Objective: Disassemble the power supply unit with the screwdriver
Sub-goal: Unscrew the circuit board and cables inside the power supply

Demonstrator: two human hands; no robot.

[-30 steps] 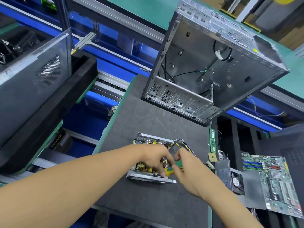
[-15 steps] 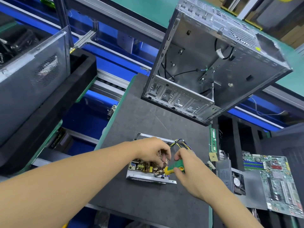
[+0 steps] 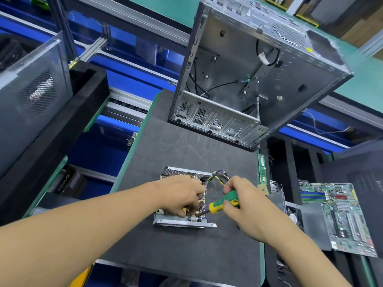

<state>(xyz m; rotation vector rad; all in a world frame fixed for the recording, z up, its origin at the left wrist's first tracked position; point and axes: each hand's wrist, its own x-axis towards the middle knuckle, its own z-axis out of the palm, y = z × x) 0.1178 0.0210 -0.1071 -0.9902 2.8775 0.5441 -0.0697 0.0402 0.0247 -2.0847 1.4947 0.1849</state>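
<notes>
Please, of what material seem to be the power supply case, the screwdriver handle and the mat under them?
The power supply case looks like bare sheet metal, probably steel: grey, dull shine, perforated back wall. The screwdriver handle seems moulded plastic or rubber: smooth, green and yellow. The mat is dark grey, matte, scuffed; perhaps rubber or foam.

PSU [image 3: 182, 221]: mid-surface [image 3: 186, 255] | case [image 3: 248, 69]: behind PSU, on far edge | RAM stick [image 3: 262, 168]: at right edge | motherboard [image 3: 342, 214]: right, off surface
</notes>
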